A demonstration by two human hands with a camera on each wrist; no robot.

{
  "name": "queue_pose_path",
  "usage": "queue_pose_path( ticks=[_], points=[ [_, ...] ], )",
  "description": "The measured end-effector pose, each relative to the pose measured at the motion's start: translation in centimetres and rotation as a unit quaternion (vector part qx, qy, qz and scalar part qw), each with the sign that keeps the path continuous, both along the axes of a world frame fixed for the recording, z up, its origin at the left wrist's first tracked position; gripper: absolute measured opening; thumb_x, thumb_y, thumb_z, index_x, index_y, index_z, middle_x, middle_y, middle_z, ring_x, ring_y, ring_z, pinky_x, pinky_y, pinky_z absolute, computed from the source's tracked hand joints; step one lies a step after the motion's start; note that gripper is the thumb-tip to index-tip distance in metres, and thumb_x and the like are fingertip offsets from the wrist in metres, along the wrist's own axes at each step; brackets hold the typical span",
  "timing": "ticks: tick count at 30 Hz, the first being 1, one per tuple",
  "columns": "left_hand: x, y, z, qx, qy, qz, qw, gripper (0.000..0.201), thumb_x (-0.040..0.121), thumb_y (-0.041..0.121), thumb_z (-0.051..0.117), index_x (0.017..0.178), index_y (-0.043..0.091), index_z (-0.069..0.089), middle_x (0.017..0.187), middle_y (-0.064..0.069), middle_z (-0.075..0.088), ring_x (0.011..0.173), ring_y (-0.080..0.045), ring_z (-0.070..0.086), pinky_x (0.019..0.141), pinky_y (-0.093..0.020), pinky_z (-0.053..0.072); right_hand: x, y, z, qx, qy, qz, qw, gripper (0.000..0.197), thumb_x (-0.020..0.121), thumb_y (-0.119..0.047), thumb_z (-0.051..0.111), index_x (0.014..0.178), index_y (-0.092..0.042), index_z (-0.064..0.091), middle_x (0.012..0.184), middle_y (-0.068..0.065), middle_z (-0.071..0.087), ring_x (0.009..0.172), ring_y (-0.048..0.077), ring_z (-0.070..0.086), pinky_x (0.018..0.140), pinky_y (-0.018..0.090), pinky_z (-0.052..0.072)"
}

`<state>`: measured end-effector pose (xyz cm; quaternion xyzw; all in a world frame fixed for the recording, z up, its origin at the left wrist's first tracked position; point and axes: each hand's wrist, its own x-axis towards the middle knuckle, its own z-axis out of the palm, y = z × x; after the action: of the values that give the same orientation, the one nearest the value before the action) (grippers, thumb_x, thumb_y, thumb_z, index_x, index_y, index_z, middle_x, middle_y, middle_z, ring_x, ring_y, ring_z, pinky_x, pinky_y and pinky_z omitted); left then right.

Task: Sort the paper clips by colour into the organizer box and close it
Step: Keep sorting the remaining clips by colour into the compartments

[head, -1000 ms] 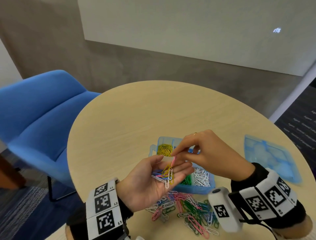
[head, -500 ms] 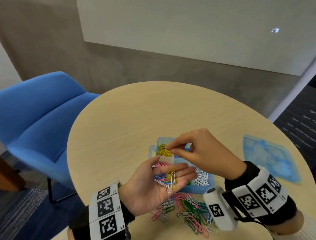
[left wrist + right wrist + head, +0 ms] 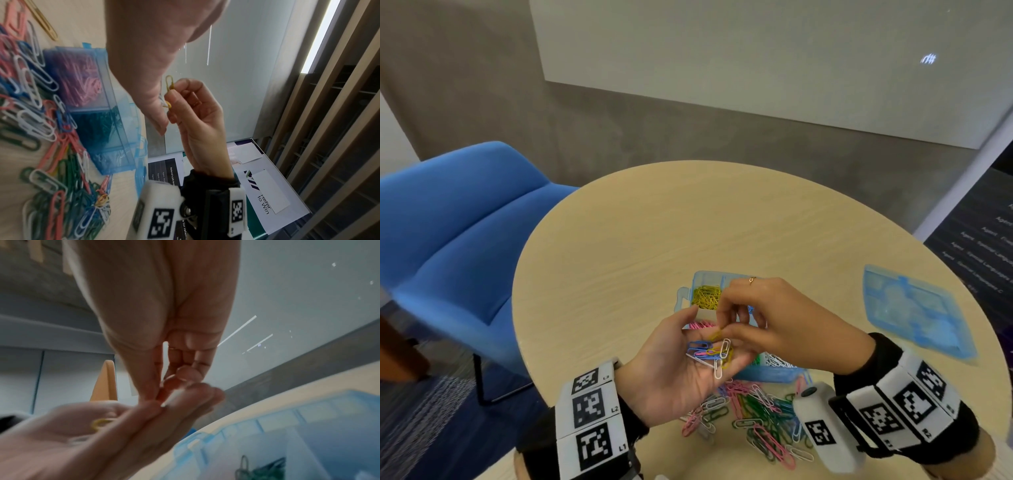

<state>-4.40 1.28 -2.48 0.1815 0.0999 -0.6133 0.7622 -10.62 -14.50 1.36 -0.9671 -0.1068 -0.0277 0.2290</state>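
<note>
The left hand point(image 3: 681, 370) lies palm up above the near edge of the round table point(image 3: 619, 246), its fingers relaxed and slightly cupped, carrying a small bunch of mixed paper clips point(image 3: 710, 353) in blue, pink, yellow and white. The right hand point(image 3: 763, 322) reaches over that palm from the right and pinches a yellow paper clip point(image 3: 169, 82) between thumb and forefinger; in the left wrist view this clip stands upright above the fingertips, just beside the left hand's fingers. Behind both hands sits the organizer box point(image 3: 705, 275), a translucent blue tray with its top open. Its far left compartment holds yellow clips point(image 3: 706, 295), the one nearer on that side holds pink clips point(image 3: 700, 324), and green and white clips show in the compartments below the right wrist. Between the box and the table's near edge lies a loose heap of unsorted clips point(image 3: 753, 418) in pink, green, blue and white. The box's lid point(image 3: 914, 311) rests flat on the table well to the right, apart from the box. A blue chair point(image 3: 455, 219) stands to the left of the table.
</note>
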Motion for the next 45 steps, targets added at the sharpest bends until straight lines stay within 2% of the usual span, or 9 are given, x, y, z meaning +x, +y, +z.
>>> queue_pose_path(
  ticks=[2, 8, 14, 17, 20, 25, 30, 36, 45],
  points=[
    [0.2, 0.0, -0.1, 0.027, -0.008, 0.012, 1.000, 0.058, 0.100, 0.038, 0.034, 0.107, -0.014, 0.059, 0.101, -0.018, 0.058, 0.104, -0.021, 0.049, 0.092, -0.037, 0.048, -0.3, 0.4, 0.2, 0.040, 0.009, 0.007, 0.999, 0.005, 0.086, -0.014, 0.072, 0.086, -0.017, 0.068, 0.075, -0.012, 0.058, 0.070, 0.006, 0.054, 0.064, 0.009, 0.036],
    [0.0, 0.0, 0.4, 0.058, -0.048, -0.011, 0.997, 0.059, 0.099, 0.037, 0.031, 0.093, -0.014, 0.060, 0.083, -0.019, 0.061, 0.071, -0.022, 0.052, 0.067, -0.031, 0.055, -0.2, 1.0, -0.7, 0.004, 0.049, 0.002, 0.999, 0.005, 0.086, -0.023, 0.073, 0.088, -0.018, 0.073, 0.077, -0.008, 0.057, 0.070, 0.002, 0.051, 0.063, 0.010, 0.035],
    [-0.1, 0.0, 0.2, 0.049, 0.023, 0.025, 0.998, 0.042, 0.101, 0.035, 0.035, 0.086, 0.002, 0.056, 0.079, -0.009, 0.049, 0.071, -0.014, 0.041, 0.081, -0.017, 0.032, -0.2, 1.1, -0.7, 0.058, 0.044, 0.017, 0.997, 0.008, 0.090, -0.019, 0.069, 0.083, -0.017, 0.065, 0.080, -0.009, 0.052, 0.071, 0.005, 0.049, 0.065, 0.012, 0.036],
    [-0.2, 0.2, 0.4, 0.035, -0.012, 0.027, 0.999, 0.044, 0.093, 0.026, 0.043, 0.099, -0.012, 0.064, 0.102, -0.018, 0.063, 0.085, -0.026, 0.064, 0.093, -0.037, 0.052, -0.1, 1.0, -0.7, 0.136, 0.028, -0.007, 0.990, 0.006, 0.092, -0.020, 0.066, 0.087, -0.018, 0.064, 0.083, -0.010, 0.059, 0.079, 0.009, 0.056, 0.063, 0.020, 0.043],
    [0.0, 0.1, 0.2, 0.041, -0.029, 0.012, 0.999, 0.058, 0.101, 0.029, 0.039, 0.135, -0.017, 0.041, 0.131, -0.030, 0.054, 0.102, -0.043, 0.066, 0.074, -0.058, 0.055, -0.1, 0.4, -0.4, 0.140, -0.013, -0.021, 0.990, 0.006, 0.091, -0.022, 0.066, 0.088, -0.017, 0.066, 0.083, -0.009, 0.065, 0.084, 0.012, 0.062, 0.070, 0.033, 0.050],
    [0.4, 0.4, 0.2, 0.018, -0.023, -0.006, 1.000, 0.070, 0.103, 0.035, 0.031, 0.100, -0.029, 0.059, 0.114, -0.041, 0.058, 0.085, -0.049, 0.068, 0.069, -0.056, 0.055, -0.3, -0.2, 0.1, 0.140, -0.035, -0.013, 0.989, 0.004, 0.089, -0.019, 0.069, 0.086, -0.020, 0.066, 0.081, -0.015, 0.066, 0.082, 0.009, 0.064, 0.071, 0.025, 0.050],
    [0.5, 0.3, -0.1, 0.019, -0.018, 0.002, 1.000, 0.065, 0.103, 0.035, 0.032, 0.119, -0.024, 0.052, 0.121, -0.040, 0.055, 0.112, -0.049, 0.058, 0.081, -0.062, 0.048, -0.2, -0.6, -0.2, 0.171, -0.026, -0.049, 0.984, 0.004, 0.088, -0.021, 0.067, 0.085, -0.021, 0.065, 0.080, -0.006, 0.068, 0.077, 0.013, 0.067, 0.073, 0.045, 0.054],
    [-0.2, -0.2, 0.0, 0.053, -0.048, -0.023, 0.997, 0.065, 0.102, 0.035, 0.033, 0.118, -0.025, 0.050, 0.117, -0.041, 0.058, 0.104, -0.050, 0.060, 0.079, -0.056, 0.051, 1.9, -1.1, 0.8, 0.241, -0.041, -0.131, 0.961, 0.005, 0.089, -0.008, 0.068, 0.086, -0.006, 0.065, 0.076, 0.010, 0.071, 0.065, 0.018, 0.069, 0.065, 0.025, 0.056],
    [0.8, 0.4, 0.3, 0.061, -0.054, 0.006, 0.997, 0.065, 0.103, 0.036, 0.031, 0.119, -0.024, 0.051, 0.118, -0.041, 0.057, 0.110, -0.050, 0.058, 0.092, -0.052, 0.051, 3.0, -0.5, -0.3, 0.091, -0.068, -0.140, 0.984, 0.008, 0.089, -0.022, 0.068, 0.096, -0.019, 0.070, 0.095, -0.006, 0.068, 0.093, 0.004, 0.064, 0.083, 0.032, 0.056]
  ],
)
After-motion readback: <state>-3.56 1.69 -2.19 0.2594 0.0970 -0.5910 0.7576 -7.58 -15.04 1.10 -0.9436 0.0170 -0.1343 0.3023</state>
